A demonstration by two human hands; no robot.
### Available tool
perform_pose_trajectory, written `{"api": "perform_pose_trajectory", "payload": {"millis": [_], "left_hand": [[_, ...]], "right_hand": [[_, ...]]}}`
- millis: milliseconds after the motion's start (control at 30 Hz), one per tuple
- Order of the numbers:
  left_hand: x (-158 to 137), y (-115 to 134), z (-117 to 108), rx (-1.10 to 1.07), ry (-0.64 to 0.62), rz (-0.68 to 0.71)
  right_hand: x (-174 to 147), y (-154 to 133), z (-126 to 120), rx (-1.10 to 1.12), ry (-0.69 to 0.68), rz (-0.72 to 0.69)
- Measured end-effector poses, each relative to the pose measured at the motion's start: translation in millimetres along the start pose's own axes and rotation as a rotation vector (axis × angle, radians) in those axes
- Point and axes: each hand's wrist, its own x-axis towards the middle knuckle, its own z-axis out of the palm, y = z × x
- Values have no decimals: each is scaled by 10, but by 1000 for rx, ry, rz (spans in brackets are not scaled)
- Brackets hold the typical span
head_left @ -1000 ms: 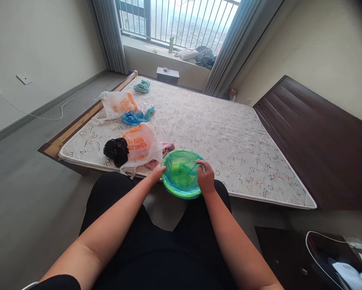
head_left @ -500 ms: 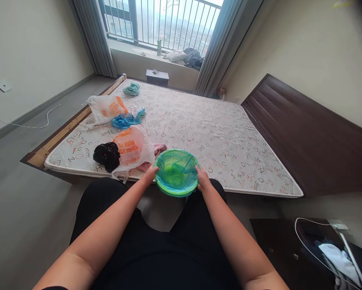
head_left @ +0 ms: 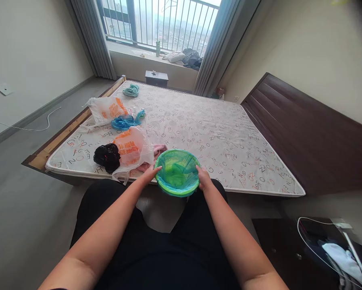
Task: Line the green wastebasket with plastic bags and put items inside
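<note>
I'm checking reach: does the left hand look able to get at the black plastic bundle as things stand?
Probably not directly: the left hand holds the green bin by its rim, and the nearer orange-printed bag lies between that hand and the black plastic bundle.

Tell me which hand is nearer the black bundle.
Left. The left hand is to the right of the black bundle, holding the green bin; the right hand is farther right, on the bin's opposite side.
</note>
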Motion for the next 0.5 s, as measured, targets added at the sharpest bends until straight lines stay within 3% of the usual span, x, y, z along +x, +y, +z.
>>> {"api": "perform_pose_trajectory", "payload": {"millis": [67, 133, 267, 333, 400, 500], "left_hand": [[-14, 86, -262, 179, -33, -75], [-22, 156, -595, 235, 64, -167], [-22, 152, -1288, 390, 635, -183], [-18, 81, -1550, 543, 846, -234], [-5, -4, -1709, 586, 941, -336], [40, -108, -1754, 564, 938, -489]], "right_hand": [[22, 10, -17, 13, 4, -4], [49, 26, -34, 14, 4, -18], [79, 42, -57, -3, -13, -25], [82, 39, -62, -10, -16, -20], [84, 36, -65, -17, -15, -21], [96, 39, -67, -36, 0, -35]]}}
